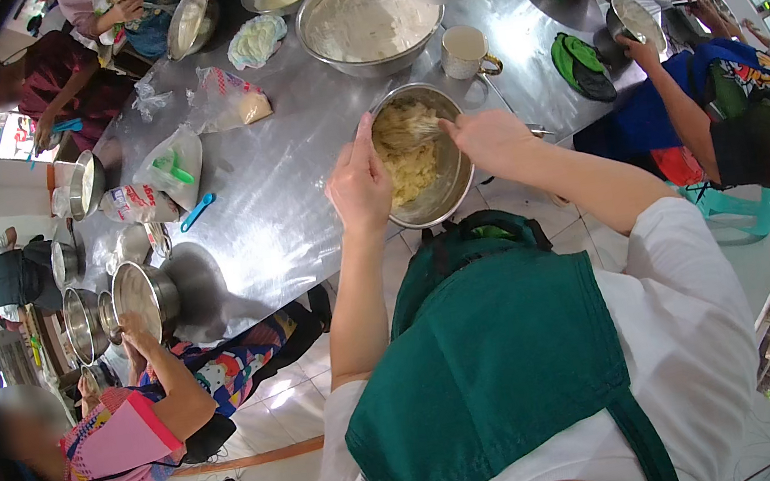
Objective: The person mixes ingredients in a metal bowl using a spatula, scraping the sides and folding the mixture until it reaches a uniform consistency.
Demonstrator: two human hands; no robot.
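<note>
A stainless steel mixing bowl (pixel 454 169) is at the near edge of the metal table, in front of my green apron. Pale yellow dough (pixel 412 177) lies in clumps inside it. My left hand (pixel 359 182) holds the bowl by its left side, thumb and fingers at the rim. Over the opposite rim reaches my right hand (pixel 488 139), closed on what looks like a wire whisk (pixel 420 128). The whisk's head is down in the dough, with some stuck among its wires. Most of its handle is hidden by my fingers.
Beyond the bowl stand a large steel bowl (pixel 369 67) of flour and a mug (pixel 463 55). Left are a blue measuring spoon (pixel 197 212) and plastic bags (pixel 179 147) of powder. A green-and-black cloth item (pixel 581 67) lies right. Co-workers (pixel 178 384) handle bowls on both sides.
</note>
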